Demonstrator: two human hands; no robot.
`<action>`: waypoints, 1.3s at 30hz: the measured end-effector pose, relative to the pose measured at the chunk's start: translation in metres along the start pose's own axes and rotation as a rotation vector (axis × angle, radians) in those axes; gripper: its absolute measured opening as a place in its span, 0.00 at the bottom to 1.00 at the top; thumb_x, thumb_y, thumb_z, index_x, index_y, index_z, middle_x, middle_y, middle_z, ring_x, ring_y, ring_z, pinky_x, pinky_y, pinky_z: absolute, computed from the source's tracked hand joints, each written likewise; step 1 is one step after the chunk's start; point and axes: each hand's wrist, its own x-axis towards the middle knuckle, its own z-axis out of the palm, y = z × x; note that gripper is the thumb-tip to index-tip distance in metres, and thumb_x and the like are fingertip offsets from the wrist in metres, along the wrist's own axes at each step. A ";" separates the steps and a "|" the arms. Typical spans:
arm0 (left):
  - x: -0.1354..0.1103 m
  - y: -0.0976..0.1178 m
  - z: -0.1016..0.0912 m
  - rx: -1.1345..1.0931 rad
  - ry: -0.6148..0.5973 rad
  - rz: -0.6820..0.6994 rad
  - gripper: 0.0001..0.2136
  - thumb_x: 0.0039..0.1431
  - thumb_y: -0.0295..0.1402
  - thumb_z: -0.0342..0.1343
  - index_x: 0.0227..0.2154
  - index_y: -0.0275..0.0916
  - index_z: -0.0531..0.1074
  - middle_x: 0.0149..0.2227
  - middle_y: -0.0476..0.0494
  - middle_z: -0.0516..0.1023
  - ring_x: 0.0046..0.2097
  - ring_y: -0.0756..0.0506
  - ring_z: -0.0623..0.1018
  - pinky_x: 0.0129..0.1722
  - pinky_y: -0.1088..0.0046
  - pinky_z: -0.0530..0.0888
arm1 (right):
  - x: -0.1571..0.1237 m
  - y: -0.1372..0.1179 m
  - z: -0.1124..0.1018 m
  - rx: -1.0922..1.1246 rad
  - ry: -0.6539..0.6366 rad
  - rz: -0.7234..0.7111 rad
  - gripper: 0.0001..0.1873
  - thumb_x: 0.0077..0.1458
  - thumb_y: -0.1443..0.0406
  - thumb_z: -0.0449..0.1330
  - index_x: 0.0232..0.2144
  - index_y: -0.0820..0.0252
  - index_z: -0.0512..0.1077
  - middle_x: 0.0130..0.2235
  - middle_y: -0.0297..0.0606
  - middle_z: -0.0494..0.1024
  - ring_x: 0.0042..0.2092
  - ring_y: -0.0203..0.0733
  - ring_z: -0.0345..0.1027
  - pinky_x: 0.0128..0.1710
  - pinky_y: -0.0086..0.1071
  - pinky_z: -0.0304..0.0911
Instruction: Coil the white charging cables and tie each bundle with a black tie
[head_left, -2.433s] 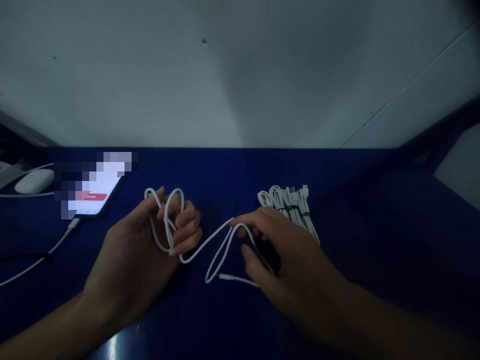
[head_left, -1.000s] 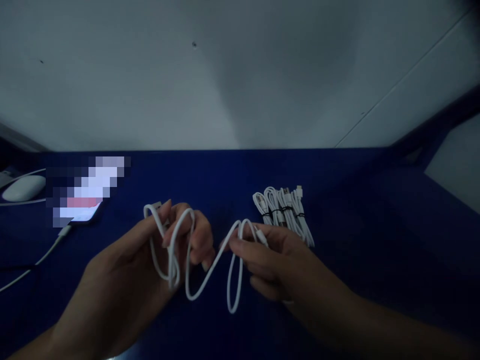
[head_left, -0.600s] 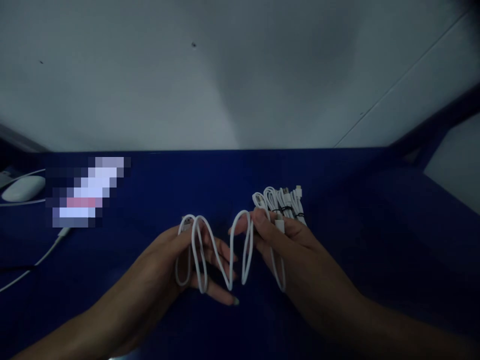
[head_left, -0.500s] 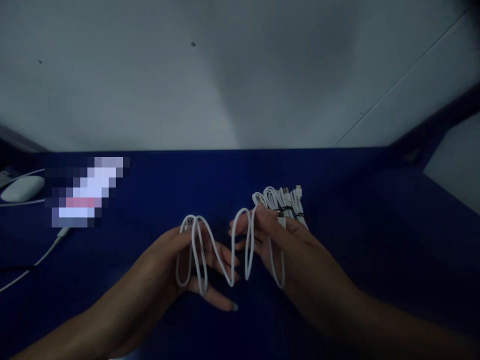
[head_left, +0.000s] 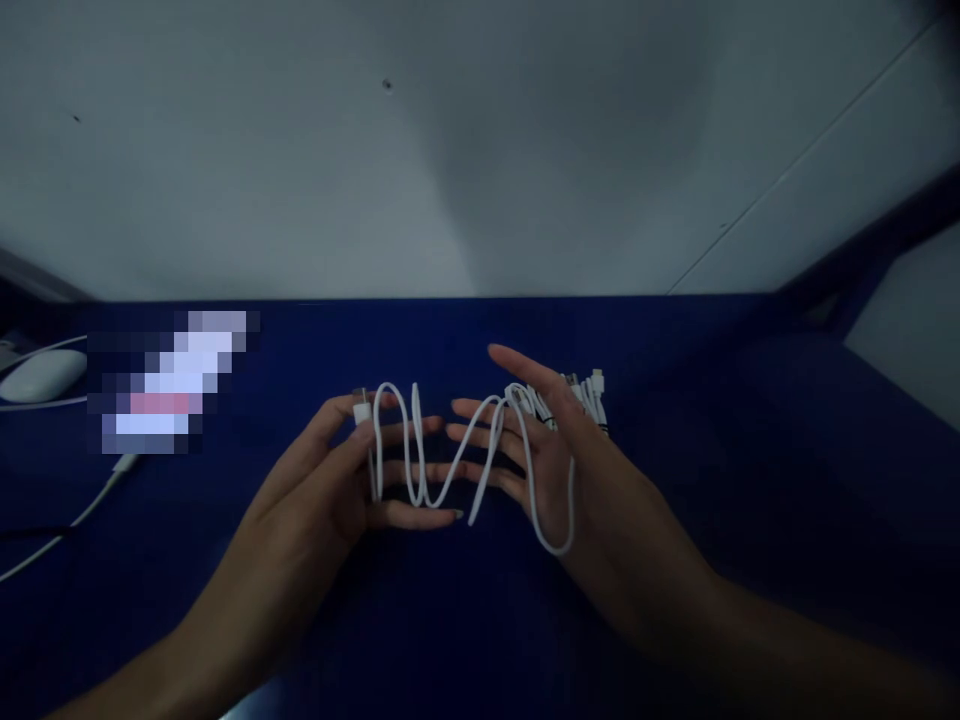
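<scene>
Left hand (head_left: 307, 500): thumb pinching the white cable (head_left: 418, 450) at its plug (head_left: 363, 413), seemingly against the index finger; other fingers stretched out behind the bends. Right hand (head_left: 600, 490): fingers spread, thumb lifted clear of them, no firm grip visible; cable just drapes over the fingers, slack loop hanging by the palm. So cable sits between the two hands, above the blue table (head_left: 450, 620), in loose zigzag bends. Can't make out its other end.

Step in hand reads as folding the cable into bends. Next move would call for pressing the bends together, right fingers closing on their share, plug kept pinched.

Just beyond right hand, partly hidden: bundled cables (head_left: 594, 398) side by side, black ties (head_left: 550, 423) visible. Off left: phone (head_left: 180, 375), lit, pixelated, cord (head_left: 126, 463) at its near end; farther left, white rounded thing (head_left: 43, 375), mouse or case, can't tell. Pale wall (head_left: 480, 150) behind.
</scene>
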 end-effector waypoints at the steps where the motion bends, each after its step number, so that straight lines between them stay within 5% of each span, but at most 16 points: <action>1: 0.001 0.000 0.000 0.027 0.012 0.010 0.11 0.72 0.32 0.63 0.54 0.43 0.76 0.60 0.31 0.82 0.54 0.28 0.87 0.42 0.52 0.91 | 0.000 0.000 0.000 0.003 -0.015 -0.005 0.27 0.73 0.40 0.59 0.67 0.35 0.70 0.66 0.40 0.79 0.70 0.51 0.72 0.69 0.52 0.70; 5: 0.002 -0.003 -0.001 0.122 -0.019 0.031 0.12 0.70 0.35 0.68 0.52 0.44 0.74 0.58 0.34 0.82 0.50 0.29 0.88 0.38 0.52 0.91 | -0.002 0.002 -0.001 -0.011 -0.047 0.020 0.24 0.75 0.41 0.58 0.61 0.41 0.77 0.69 0.41 0.76 0.72 0.54 0.70 0.70 0.53 0.68; 10: -0.008 -0.008 0.002 0.184 -0.070 0.018 0.09 0.74 0.42 0.64 0.49 0.45 0.77 0.56 0.38 0.83 0.51 0.35 0.87 0.46 0.60 0.88 | -0.006 0.008 -0.002 -0.042 0.057 0.040 0.26 0.74 0.41 0.59 0.67 0.35 0.73 0.69 0.38 0.77 0.70 0.55 0.72 0.73 0.58 0.62; 16: -0.019 -0.013 0.003 0.234 -0.032 -0.034 0.11 0.74 0.46 0.63 0.46 0.45 0.79 0.53 0.39 0.86 0.51 0.35 0.87 0.47 0.60 0.87 | -0.006 0.009 0.002 -0.009 0.082 0.091 0.30 0.69 0.38 0.63 0.68 0.27 0.70 0.55 0.36 0.82 0.52 0.50 0.81 0.59 0.54 0.76; 21: -0.013 -0.018 0.000 0.273 -0.026 -0.023 0.13 0.74 0.49 0.62 0.41 0.45 0.78 0.40 0.45 0.87 0.38 0.40 0.89 0.37 0.66 0.87 | -0.006 0.009 0.002 -0.024 0.060 0.075 0.20 0.71 0.41 0.62 0.45 0.46 0.78 0.42 0.35 0.80 0.44 0.44 0.77 0.51 0.42 0.76; 24: -0.008 -0.015 0.001 0.252 -0.083 -0.012 0.15 0.70 0.48 0.67 0.33 0.43 0.80 0.33 0.43 0.86 0.41 0.38 0.89 0.33 0.71 0.86 | -0.006 0.011 0.002 -0.057 0.008 0.122 0.26 0.73 0.43 0.61 0.30 0.53 0.73 0.32 0.32 0.75 0.35 0.40 0.71 0.42 0.35 0.73; 27: -0.005 -0.013 0.001 0.266 -0.119 -0.044 0.16 0.67 0.48 0.70 0.29 0.42 0.83 0.42 0.36 0.89 0.66 0.27 0.80 0.39 0.69 0.88 | -0.005 0.012 0.002 -0.168 -0.020 0.093 0.34 0.76 0.44 0.57 0.20 0.55 0.65 0.26 0.32 0.69 0.33 0.39 0.69 0.41 0.34 0.69; 30: -0.004 -0.013 -0.002 0.300 -0.085 -0.098 0.15 0.63 0.46 0.74 0.27 0.43 0.86 0.52 0.35 0.89 0.76 0.25 0.67 0.45 0.68 0.89 | -0.004 0.011 0.001 -0.274 -0.039 0.066 0.38 0.78 0.44 0.51 0.19 0.55 0.71 0.28 0.35 0.73 0.40 0.41 0.74 0.48 0.36 0.68; 35: -0.002 -0.016 -0.005 0.251 -0.070 -0.171 0.08 0.57 0.40 0.79 0.36 0.46 0.90 0.64 0.41 0.84 0.75 0.27 0.69 0.50 0.70 0.87 | 0.000 0.008 -0.002 -0.183 -0.010 0.178 0.29 0.75 0.43 0.57 0.30 0.53 0.81 0.29 0.33 0.75 0.34 0.39 0.71 0.39 0.34 0.67; 39: -0.003 -0.017 -0.003 0.173 -0.130 -0.197 0.12 0.61 0.38 0.77 0.46 0.49 0.90 0.60 0.44 0.86 0.60 0.38 0.84 0.56 0.71 0.85 | 0.003 0.006 -0.002 0.022 -0.019 0.196 0.24 0.71 0.45 0.64 0.30 0.55 0.77 0.32 0.32 0.75 0.35 0.38 0.70 0.42 0.32 0.67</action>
